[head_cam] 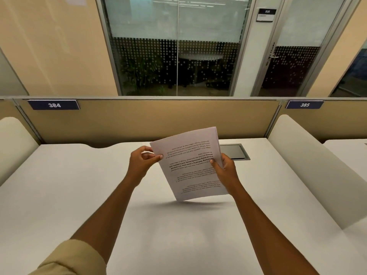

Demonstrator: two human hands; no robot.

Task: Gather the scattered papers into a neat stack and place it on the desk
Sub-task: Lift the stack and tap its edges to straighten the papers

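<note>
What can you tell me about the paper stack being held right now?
The paper stack is a thin sheaf of white printed sheets, edges roughly aligned, with the text upside down to the camera, some lines bold. It is held tilted above the white desk, lower edge raised and casting a shadow beneath. The left hand pinches its left edge, and the right hand grips its right edge. Its top corner overlaps the view of a dark desk hatch.

Bare forearms; tan sleeve on left arm, seemingly rolled up.

Nameplates 384 & 385, cable hatch, glass door behind.
</note>
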